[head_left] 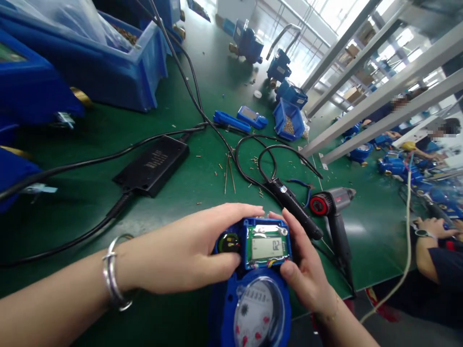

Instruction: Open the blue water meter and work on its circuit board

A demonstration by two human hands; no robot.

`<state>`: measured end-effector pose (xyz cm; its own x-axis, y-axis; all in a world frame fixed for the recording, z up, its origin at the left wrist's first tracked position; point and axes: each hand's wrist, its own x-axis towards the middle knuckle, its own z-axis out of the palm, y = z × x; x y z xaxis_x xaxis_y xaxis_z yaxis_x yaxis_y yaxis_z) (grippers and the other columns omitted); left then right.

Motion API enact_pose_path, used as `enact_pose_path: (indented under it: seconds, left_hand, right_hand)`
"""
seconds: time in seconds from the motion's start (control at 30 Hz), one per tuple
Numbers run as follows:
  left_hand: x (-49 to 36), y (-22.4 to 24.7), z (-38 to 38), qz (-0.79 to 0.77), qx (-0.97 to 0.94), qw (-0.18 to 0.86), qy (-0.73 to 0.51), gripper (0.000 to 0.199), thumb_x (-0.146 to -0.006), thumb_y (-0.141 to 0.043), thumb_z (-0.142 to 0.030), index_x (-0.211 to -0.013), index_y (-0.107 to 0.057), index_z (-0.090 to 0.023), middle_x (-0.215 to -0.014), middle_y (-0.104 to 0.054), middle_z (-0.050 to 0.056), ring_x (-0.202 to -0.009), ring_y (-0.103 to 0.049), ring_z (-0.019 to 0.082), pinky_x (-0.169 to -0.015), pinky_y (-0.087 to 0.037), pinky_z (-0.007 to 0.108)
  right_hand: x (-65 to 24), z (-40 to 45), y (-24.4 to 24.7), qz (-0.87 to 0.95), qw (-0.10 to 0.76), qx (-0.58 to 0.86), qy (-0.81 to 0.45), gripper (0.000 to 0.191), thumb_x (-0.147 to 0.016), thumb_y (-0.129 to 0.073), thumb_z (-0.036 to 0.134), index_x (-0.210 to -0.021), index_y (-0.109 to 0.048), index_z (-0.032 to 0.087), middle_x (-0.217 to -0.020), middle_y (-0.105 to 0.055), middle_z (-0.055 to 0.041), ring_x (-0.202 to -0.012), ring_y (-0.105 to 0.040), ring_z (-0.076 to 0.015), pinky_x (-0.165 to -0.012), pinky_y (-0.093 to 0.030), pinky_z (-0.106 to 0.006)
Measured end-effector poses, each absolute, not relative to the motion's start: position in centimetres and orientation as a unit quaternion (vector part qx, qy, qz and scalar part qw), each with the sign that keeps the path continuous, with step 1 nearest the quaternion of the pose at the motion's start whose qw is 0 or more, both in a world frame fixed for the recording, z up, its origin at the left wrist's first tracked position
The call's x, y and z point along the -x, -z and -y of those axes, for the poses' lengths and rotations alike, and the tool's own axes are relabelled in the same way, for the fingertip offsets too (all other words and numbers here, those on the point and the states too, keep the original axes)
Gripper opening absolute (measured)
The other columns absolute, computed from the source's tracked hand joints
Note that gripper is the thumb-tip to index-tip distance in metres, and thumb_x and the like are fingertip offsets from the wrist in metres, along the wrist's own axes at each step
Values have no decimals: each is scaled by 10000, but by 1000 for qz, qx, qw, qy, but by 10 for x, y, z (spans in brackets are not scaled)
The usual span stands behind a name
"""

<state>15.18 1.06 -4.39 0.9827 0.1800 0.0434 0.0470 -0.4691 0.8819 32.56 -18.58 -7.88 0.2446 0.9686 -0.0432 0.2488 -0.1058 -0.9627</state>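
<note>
Low in the middle of the head view is a blue water meter [224,308] with a round dial under a clear cover. Above the dial sits its electronics box, a green board with a lit display [266,247]. My left hand [202,246] is wrapped round the box's left side, its thumb beside a dark round battery-like part [229,242]. From the right, my right hand [306,267] grips the box with thumb and fingers on its edge. Fingertips behind the box are partly hidden.
A black power adapter [154,164], tweezers [229,176], small screws, a black corded electric screwdriver [294,207] and a heat gun [336,207] lie on the green table. Blue bins [144,77] and more meters [248,41] stand behind. Co-workers sit at right beyond metal posts [361,108].
</note>
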Motion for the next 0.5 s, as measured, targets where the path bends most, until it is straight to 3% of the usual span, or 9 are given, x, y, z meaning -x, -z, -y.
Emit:
enact_pose_path:
  seconds: [0.1,0.17,0.27,0.33,0.4,0.47,0.5]
  left_hand:
    - [-152,36,-16,-68,-842,534,-30,749,-706,-601,-57,-1377,-443,-351,-1357,-577,-80,-1216,-562,183,-1010,-454,205]
    - [-151,32,-18,-71,-838,541,-8,770,-670,-594,-25,-1356,-472,-355,-1339,-591,-84,-1214,-567,190,-1000,-461,200]
    - [-150,30,-20,-73,-809,582,21,749,-692,-649,-66,-1365,-478,-346,-1348,-591,-62,-1218,-569,221,-1007,-470,235]
    - [-150,30,-21,-77,-772,631,33,690,-741,-718,-184,-1375,-483,-319,-1332,-609,-20,-1181,-598,256,-977,-505,282]
    - [-150,31,-19,-87,-741,665,31,653,-777,-744,-294,-1379,-491,-305,-1317,-622,12,-1158,-614,282,-958,-523,324]
    - [-149,32,-14,-101,-729,677,16,609,-809,-730,-321,-1372,-500,-328,-1332,-612,7,-1179,-602,284,-968,-515,340]
    - [-149,31,-10,-109,-728,677,7,592,-821,-722,-324,-1369,-499,-347,-1349,-599,-5,-1201,-587,278,-983,-504,339]
  right_hand:
    - [-344,183,85,496,417,711,-273,808,-812,-455,786,-1461,-273,340,-1470,-431,-11,-1341,-436,-228,-1129,-387,-392]
    - [-373,193,92,440,368,810,-124,887,-763,-392,853,-1424,-357,262,-1452,-436,-55,-1357,-398,-250,-1170,-311,-392]
    - [-436,220,100,272,329,904,-7,920,-839,-491,675,-1454,-229,41,-1501,-219,-251,-1433,-144,-384,-1195,-62,-552]
    - [-477,238,102,182,291,939,-21,872,-851,-595,513,-1455,-203,21,-1484,-207,-286,-1426,-81,-443,-1144,4,-659]
    - [-508,247,103,147,266,947,-103,679,-882,-620,422,-1412,-338,106,-1385,-418,-202,-1341,-347,-381,-1117,-209,-650]
    - [-526,246,104,156,267,929,-202,498,-927,-586,408,-1335,-450,156,-1220,-574,-115,-1120,-576,-267,-999,-449,-528]
    - [-530,241,105,171,273,915,-245,444,-940,-575,407,-1298,-488,159,-1158,-609,-92,-1026,-621,-226,-930,-510,-466]
